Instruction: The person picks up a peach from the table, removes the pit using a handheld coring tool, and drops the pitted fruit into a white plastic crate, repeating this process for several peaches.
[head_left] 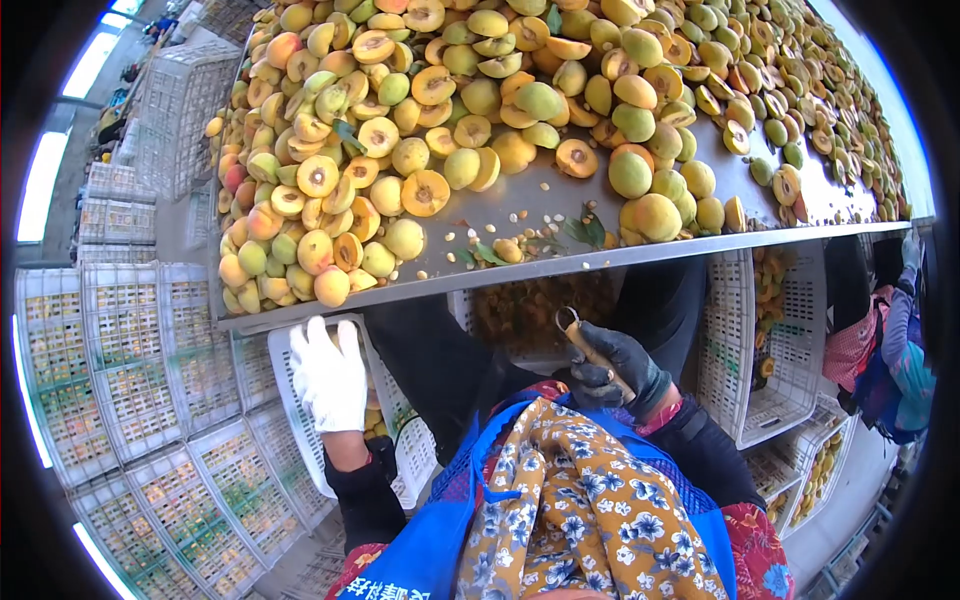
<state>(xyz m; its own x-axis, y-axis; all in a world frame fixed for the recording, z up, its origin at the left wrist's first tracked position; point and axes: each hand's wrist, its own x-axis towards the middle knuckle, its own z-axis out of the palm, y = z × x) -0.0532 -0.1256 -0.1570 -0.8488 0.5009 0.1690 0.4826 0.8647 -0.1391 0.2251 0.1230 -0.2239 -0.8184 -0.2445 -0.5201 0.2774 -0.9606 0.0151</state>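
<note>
My left hand [328,378], in a white glove, is held at the table's near left edge, over a white plastic crate [408,440]. Its fingers are stretched out and nothing shows in them. My right hand [630,362], in a dark glove, is closed round a wooden-handled pitting tool [592,346] with a metal ring at its tip. That ring points toward the table edge. On the metal table [560,215] ahead lie heaps of yellow-orange peaches [318,176], many cut in half, some with the stone showing.
Stacked white crates [130,360] of fruit stand at the left. Below the table edge, between my legs, is a container of dark orange pieces [545,308]. More crates [735,345] stand at the right, where another person [895,350] is beside the table. Loose pits and leaves [587,232] lie near the table's edge.
</note>
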